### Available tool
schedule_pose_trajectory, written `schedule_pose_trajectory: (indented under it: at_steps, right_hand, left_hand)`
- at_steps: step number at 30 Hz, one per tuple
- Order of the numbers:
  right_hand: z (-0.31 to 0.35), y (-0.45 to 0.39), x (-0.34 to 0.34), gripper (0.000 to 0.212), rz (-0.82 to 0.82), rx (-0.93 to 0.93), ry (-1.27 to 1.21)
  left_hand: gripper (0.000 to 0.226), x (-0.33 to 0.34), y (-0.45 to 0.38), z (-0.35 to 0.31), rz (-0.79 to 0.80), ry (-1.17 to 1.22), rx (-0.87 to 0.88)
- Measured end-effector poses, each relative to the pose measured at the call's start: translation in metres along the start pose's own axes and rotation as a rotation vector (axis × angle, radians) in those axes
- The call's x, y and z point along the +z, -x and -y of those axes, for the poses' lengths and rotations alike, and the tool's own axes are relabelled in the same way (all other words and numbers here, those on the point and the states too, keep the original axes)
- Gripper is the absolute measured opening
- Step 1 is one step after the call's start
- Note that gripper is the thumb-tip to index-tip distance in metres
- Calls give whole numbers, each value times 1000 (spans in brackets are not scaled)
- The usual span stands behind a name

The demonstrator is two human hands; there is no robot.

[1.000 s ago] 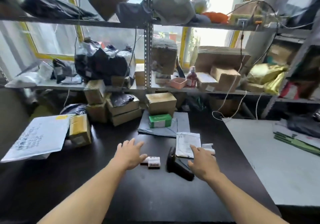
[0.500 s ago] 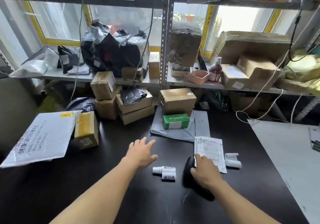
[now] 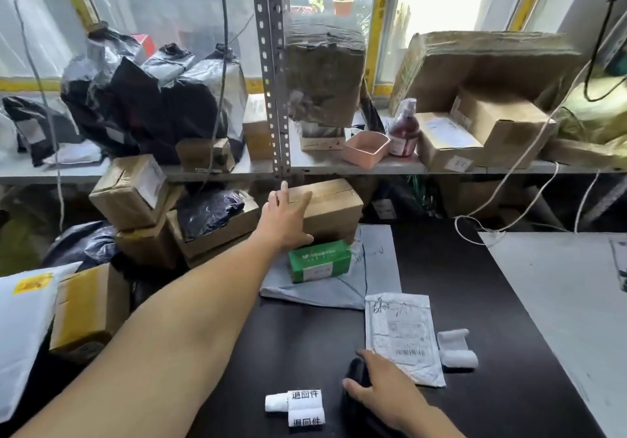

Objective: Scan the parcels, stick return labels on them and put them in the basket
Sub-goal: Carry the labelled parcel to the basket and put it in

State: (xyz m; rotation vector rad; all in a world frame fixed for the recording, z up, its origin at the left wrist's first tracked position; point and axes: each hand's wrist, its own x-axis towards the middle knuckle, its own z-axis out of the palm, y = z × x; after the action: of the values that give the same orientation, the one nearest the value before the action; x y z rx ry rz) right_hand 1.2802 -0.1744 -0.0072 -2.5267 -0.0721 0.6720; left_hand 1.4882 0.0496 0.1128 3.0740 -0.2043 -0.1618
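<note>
Head view looks down over a black table (image 3: 441, 268) with metal shelving (image 3: 271, 64) at its far edge. The left hand (image 3: 285, 220) reaches far across the table, its fingers spread and laid against the near left corner of a brown cardboard parcel (image 3: 329, 207) that stands on the table under the shelf; it touches the box but does not close around it. Just in front of that parcel lies a small green box (image 3: 319, 261), resting on a flat grey mailer bag (image 3: 373, 268). The right hand (image 3: 383, 386) is near the front edge, fingers curled over a black scanner (image 3: 356, 373) lying on the table. Just left of the scanner sits a roll of return labels (image 3: 303, 407) with printed black characters. Just beyond the right hand lies a white mailer (image 3: 402, 332) with a barcode, and to its right a small white paper roll (image 3: 456, 347). Further parcels are stacked at the far left: several brown boxes (image 3: 132, 193), a black bag (image 3: 207, 210) on one of them, a yellow-taped box (image 3: 88, 305) and a large white mailer (image 3: 23, 319) at the left edge. A pink tray (image 3: 366, 149) and a bottle (image 3: 403, 129) stand on the shelf.
</note>
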Motion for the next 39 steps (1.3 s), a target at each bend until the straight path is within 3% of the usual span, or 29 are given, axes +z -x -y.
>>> schedule_pose_trajectory:
  at_steps: [6,10,24,30,39]
  right_hand:
    - [0,-7,-3,58,-9,3,-77]
    - [-2,-8,-4,47,-16,5,-55]
    - [-10,-13,6,59,-20,10,-81]
    - [-12,-10,11,62,-46,2,-118]
    - [3,5,16,44,-65,38,-65]
  left_hand:
    - [109,8,-59,3,160,19,10]
    - [103,10,-67,0,94,-11,13]
    - [103,10,-56,-6,110,42,-55]
    - [91,10,-31,-18,120,213,-116]
    - [96,28,58,-7,176,545,-114]
